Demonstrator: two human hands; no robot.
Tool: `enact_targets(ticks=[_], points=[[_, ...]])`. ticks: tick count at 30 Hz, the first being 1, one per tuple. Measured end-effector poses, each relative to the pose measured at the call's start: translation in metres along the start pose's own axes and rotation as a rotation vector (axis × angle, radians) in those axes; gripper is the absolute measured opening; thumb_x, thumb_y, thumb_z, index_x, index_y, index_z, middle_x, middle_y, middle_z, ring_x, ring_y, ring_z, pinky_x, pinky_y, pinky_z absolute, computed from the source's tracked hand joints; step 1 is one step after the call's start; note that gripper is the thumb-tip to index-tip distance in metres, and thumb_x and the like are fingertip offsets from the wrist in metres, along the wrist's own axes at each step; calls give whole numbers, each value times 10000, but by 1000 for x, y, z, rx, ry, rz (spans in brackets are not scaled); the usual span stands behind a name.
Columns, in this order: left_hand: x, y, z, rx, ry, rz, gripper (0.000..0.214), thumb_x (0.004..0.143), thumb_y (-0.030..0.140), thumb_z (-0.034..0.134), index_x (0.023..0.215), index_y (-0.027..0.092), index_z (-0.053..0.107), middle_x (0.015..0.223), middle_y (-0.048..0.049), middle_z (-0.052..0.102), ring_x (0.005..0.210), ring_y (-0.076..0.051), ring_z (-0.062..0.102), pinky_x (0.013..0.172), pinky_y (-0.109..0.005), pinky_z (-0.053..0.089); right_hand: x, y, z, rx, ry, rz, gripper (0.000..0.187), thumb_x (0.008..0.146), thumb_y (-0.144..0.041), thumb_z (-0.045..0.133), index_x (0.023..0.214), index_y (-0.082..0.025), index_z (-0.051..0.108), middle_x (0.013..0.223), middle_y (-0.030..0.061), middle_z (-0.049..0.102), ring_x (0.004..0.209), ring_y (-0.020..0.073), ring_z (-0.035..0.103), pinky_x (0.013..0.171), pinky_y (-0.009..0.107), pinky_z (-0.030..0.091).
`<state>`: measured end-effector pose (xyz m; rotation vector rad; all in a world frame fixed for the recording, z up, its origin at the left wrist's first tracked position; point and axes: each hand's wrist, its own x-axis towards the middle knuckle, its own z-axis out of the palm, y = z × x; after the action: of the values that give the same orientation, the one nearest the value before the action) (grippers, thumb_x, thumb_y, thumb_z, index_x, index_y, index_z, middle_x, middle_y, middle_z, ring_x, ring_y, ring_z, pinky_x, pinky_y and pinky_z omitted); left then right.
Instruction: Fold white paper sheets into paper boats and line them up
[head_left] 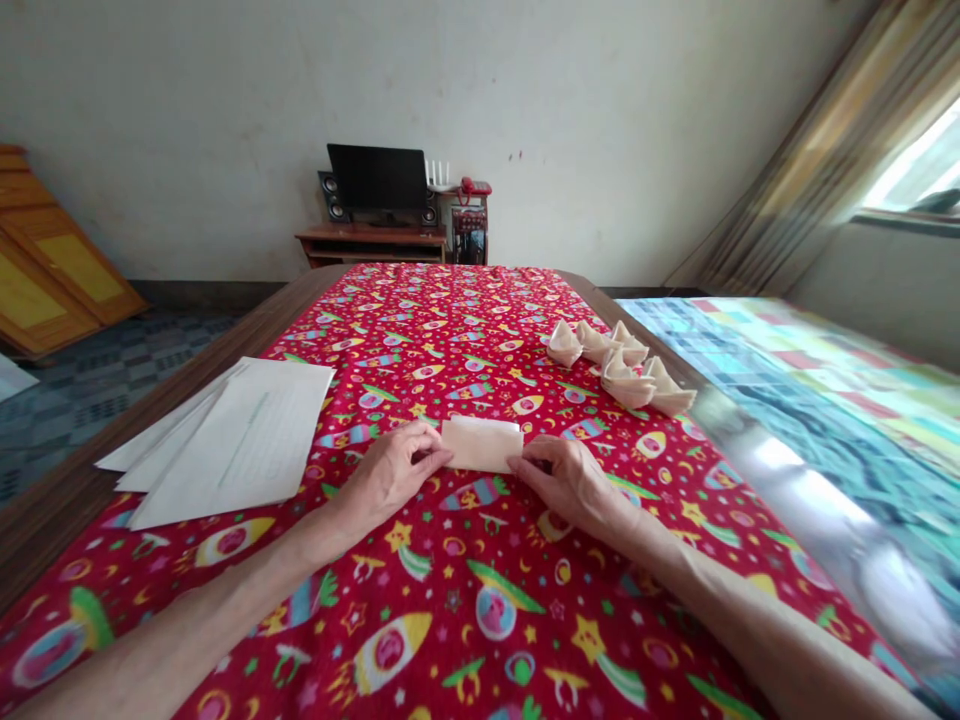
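Note:
A small folded piece of cream paper [482, 447] is held low over the red patterned cloth, its long side running left to right. My left hand [397, 462] pinches its left end between thumb and fingers. At the other end, my right hand [566, 478] grips the lower right corner the same way. A lighter flap shows along the paper's upper edge. Off to the right sits a group of several folded paper shapes [628, 380] with pointed tips. On the left lies a fanned stack of white paper sheets [240, 440] with faint print.
The red cloth [450, 590] covers most of a dark wooden table [300, 300]. Beyond the far end stand a monitor [379, 180], speakers and a red telephone [474, 187]. A bed with a bright patterned cover [795, 400] is to the right, a wooden cabinet [56, 255] to the left.

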<state>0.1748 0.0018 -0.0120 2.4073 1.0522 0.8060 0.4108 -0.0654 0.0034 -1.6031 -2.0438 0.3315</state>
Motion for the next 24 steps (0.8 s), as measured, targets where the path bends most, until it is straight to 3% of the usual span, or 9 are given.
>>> enact_targets(ticks=[7, 14, 19, 22, 24], points=[[5, 7, 3, 229, 11, -22, 273, 903, 303, 480, 698, 153, 580, 821, -34, 563, 727, -149, 567, 665, -259, 408, 12, 0, 7, -168, 37, 138, 298, 829, -340, 528, 580, -183, 575, 506, -25, 537, 466, 75, 411, 507, 223, 237], [11, 16, 5, 434, -6, -83, 255, 912, 307, 470, 738, 165, 590, 856, -30, 584, 761, -163, 596, 647, -268, 410, 9, -7, 6, -332, 68, 135, 297, 862, -315, 475, 613, -192, 582, 562, 7, 611, 534, 102, 529, 533, 243, 250], [11, 17, 7, 463, 35, -106, 207, 881, 317, 515, 731, 185, 567, 837, -18, 579, 743, -163, 599, 617, -263, 429, 9, -7, 8, -405, 63, 129, 309, 877, -307, 451, 622, -192, 583, 592, 23, 643, 567, 117, 583, 538, 259, 248], [11, 13, 11, 432, 113, -87, 121, 861, 289, 532, 907, 187, 576, 924, -42, 590, 829, -190, 604, 685, -283, 477, 10, -7, 8, -423, 49, 128, 307, 881, -315, 448, 645, -193, 601, 611, 28, 655, 589, 127, 601, 540, 259, 250], [11, 12, 12, 405, 157, -12, 244, 874, 252, 500, 1099, 170, 544, 1069, -82, 587, 974, -217, 584, 822, -328, 485, 11, -7, 8, -431, 43, 127, 305, 881, -315, 449, 655, -192, 615, 619, 30, 661, 594, 130, 604, 542, 259, 251]])
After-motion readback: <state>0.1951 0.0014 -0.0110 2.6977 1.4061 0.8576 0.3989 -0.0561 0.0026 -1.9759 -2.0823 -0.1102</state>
